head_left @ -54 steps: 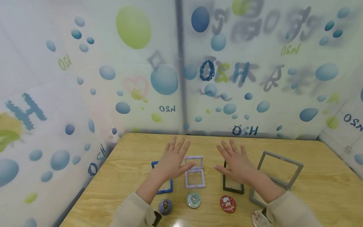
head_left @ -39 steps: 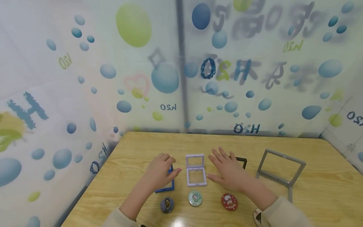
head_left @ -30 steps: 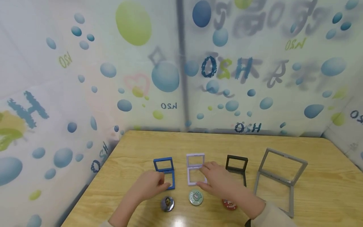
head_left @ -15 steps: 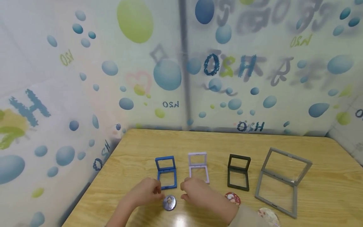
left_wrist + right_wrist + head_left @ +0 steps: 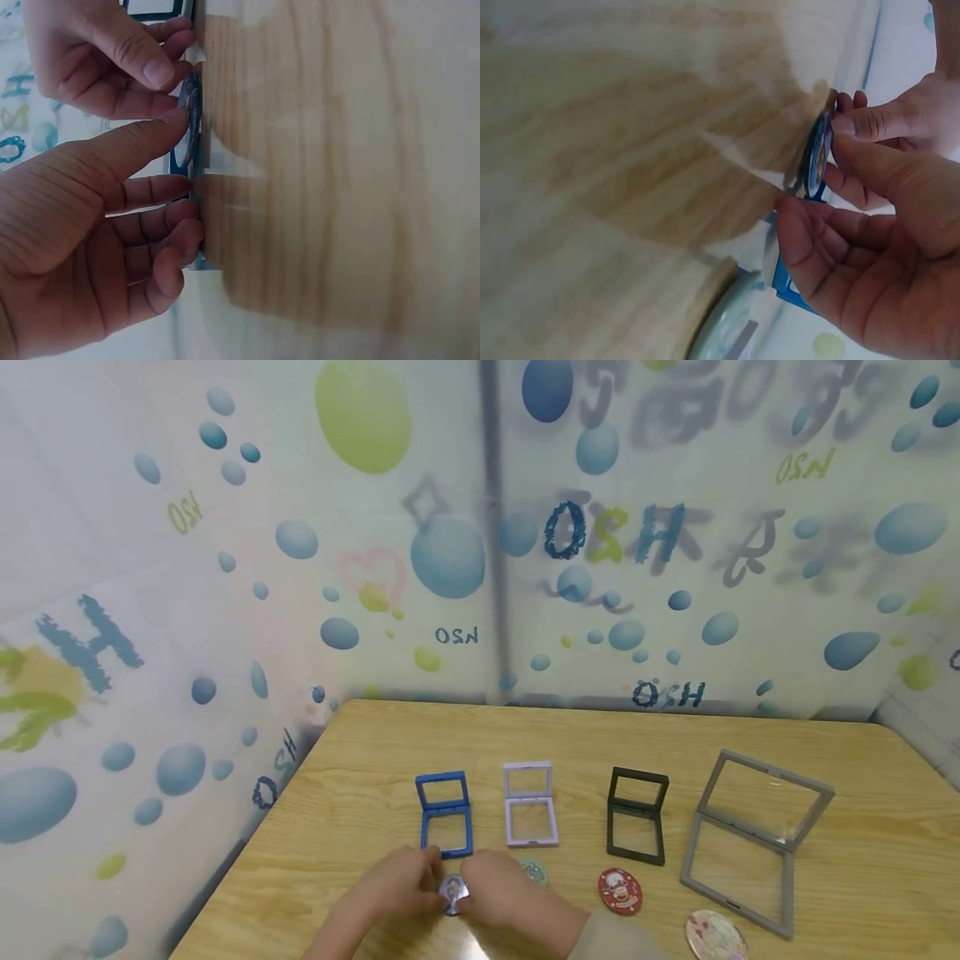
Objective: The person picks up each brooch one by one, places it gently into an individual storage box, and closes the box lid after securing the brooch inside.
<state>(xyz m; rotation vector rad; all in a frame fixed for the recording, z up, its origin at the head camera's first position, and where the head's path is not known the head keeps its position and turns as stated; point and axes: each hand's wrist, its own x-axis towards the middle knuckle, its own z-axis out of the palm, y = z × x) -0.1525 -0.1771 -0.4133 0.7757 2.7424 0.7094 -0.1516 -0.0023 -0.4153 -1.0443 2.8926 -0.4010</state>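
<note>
A round button badge (image 5: 452, 895) with a small portrait on a bluish ground lies between both hands near the front of the table. My left hand (image 5: 393, 883) holds its left edge, and in the left wrist view the thumb presses the badge's (image 5: 189, 124) near side. From the other side, my right hand (image 5: 513, 895) has its curled fingers and thumb at the right edge, covering part of it. In the right wrist view the badge (image 5: 819, 159) stands edge-on between the two thumbs. Right behind the hands, an opened blue display frame (image 5: 446, 811) rests with its lid raised.
To the right stand opened lilac (image 5: 532, 842), black (image 5: 635, 811) and large grey (image 5: 745, 829) frames. A green badge (image 5: 535, 872), partly hidden by my right hand, a red badge (image 5: 620, 892) and a pale badge (image 5: 716, 935) lie in front. A patterned curtain (image 5: 442, 677) backs the wooden table (image 5: 570, 739).
Both hands have come down from above the frames, uncovering them, and closed in on the portrait badge from either side. My right hand has travelled left across the table. The frames stay put.
</note>
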